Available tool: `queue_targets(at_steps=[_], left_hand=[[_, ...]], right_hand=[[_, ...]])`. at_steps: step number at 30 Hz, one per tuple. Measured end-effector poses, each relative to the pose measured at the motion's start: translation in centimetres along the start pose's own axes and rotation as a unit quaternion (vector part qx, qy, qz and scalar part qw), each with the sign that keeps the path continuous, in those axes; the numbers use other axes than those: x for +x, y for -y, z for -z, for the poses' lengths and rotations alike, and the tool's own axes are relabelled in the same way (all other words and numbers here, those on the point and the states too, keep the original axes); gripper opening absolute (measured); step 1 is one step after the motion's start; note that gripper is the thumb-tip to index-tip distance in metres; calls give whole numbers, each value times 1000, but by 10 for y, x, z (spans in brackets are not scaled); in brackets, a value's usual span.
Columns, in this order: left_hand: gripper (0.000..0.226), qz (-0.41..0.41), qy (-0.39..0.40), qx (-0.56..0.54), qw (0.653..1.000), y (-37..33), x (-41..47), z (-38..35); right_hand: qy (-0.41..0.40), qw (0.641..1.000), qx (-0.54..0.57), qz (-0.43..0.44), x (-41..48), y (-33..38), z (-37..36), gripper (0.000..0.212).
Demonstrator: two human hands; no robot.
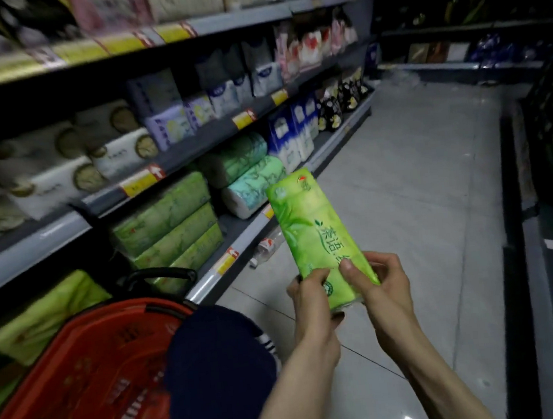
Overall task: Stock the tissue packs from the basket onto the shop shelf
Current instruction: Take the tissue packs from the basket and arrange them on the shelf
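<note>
- The whole view is smeared with motion blur, so the price tags and print on the grey metal shop shelf (53,232), up and to the left of both hands, cannot be read.
- The red plastic mesh basket (92,375), below and to the left of the left hand, is cut off by the bottom and left edges. A knee in dark blue cloth (215,365) covers its near corner. Whether any packs lie inside cannot be made out.
- The far shelving beyond the right hand is too dark to tell what it carries.
- The bright green plastic-wrapped tissue pack (317,235) is in the air over the grey tiled floor (416,180), standing on end and leaning slightly to the left. Its lower end is hidden behind fingers and thumbs.
- The left hand (314,309) is clamped on the pack's lower left corner, thumb on the front face, fingers curled round behind and mostly out of sight.
- The right hand (382,290) grips the lower right edge, thumb pressed on the front beside the left thumb, fingers wrapped round the side.
- Up and to the left of the left hand, stacked green soft packs (169,225) sit on the bottom shelf.
- Just beyond the left hand, a clear plastic bottle (266,245) lies on the floor against the shelf base.
</note>
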State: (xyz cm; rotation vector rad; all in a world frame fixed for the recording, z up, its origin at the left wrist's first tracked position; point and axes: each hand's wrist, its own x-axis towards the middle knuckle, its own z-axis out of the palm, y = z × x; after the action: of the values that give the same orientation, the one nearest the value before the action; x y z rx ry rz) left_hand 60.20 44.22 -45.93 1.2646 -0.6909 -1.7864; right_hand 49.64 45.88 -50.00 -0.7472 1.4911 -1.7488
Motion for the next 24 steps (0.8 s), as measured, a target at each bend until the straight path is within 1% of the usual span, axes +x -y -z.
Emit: queue_targets(at_steps=[3,6,8,10,12,14,15,16,19,22,24], left_hand=[[29,-74,3,6,997,-45,-18,43],[34,-125,-14,11,992,-83,-41,94],[35,-166,-36,1,985,-104,-63,129],[44,-204,-63,-12,977,-119,-92,168],[64,-229,-106,-4,968,-126,-127,210],[82,-244,-148,28,958,-127,-160,255],[87,-245,-166,40,954,-124,-175,273],[89,-249,-192,46,948,-117,-192,295],[88,-246,-257,45,933,-87,-239,350],[88,-233,-309,7,922,-56,-272,403],[90,-220,-345,-19,912,-39,-287,437]], right_hand=[[70,997,36,23,-25,33,-47,53],[144,986,77,27,-55,57,-99,51],[198,975,102,21,-76,67,-131,52],[273,957,96,17,-99,69,-159,58],[380,923,67,-2,-124,67,-184,69],[482,875,29,-42,-153,60,-208,84],[519,853,11,-59,-166,55,-218,87],[553,830,-1,-74,-185,49,-232,85],[613,783,-32,-100,-243,22,-266,73],[664,735,-65,-120,-300,-5,-297,74],[692,705,-89,-128,-332,-20,-316,69]])
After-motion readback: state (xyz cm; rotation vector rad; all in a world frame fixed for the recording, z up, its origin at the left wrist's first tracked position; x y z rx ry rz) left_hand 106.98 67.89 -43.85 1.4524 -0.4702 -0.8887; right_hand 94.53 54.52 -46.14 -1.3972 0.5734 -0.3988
